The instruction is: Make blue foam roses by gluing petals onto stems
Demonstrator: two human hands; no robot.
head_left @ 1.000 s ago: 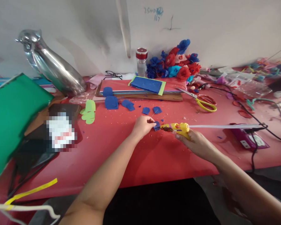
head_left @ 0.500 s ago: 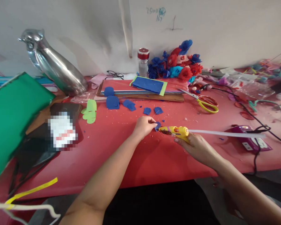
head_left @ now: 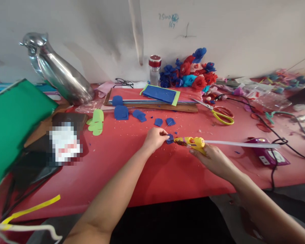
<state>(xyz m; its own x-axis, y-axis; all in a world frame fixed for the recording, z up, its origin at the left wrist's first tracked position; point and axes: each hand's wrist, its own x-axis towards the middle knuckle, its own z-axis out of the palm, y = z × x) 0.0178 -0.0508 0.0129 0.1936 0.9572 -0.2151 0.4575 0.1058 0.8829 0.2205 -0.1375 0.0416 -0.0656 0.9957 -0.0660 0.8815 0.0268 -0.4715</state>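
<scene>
Between the fingertips of my left hand (head_left: 154, 139) is a small blue petal piece (head_left: 170, 138), held just over the red tabletop (head_left: 167, 169). My right hand (head_left: 215, 157) is wrapped round the handle of a yellow hot glue gun (head_left: 193, 141). The gun's nozzle points left and sits at the petal piece's right edge; whether it touches cannot be made out. A long translucent glue stick (head_left: 240, 144) juts from the gun's rear. Just beyond my hands lie two more blue pieces, one of them a cut petal (head_left: 158, 122).
Stacked blue petals (head_left: 121, 112) and green petals (head_left: 96, 122) lie to the left. Yellow-handled scissors (head_left: 218, 113), a purple power strip (head_left: 268, 154) and black cords are on the right. A steel jug (head_left: 61, 73), a glass bottle (head_left: 155, 69) and paper flowers (head_left: 190, 73) stand behind.
The view has shifted slightly. The glue gun's nozzle has drawn back a little to the right from the petal piece; both hands keep their grips.
</scene>
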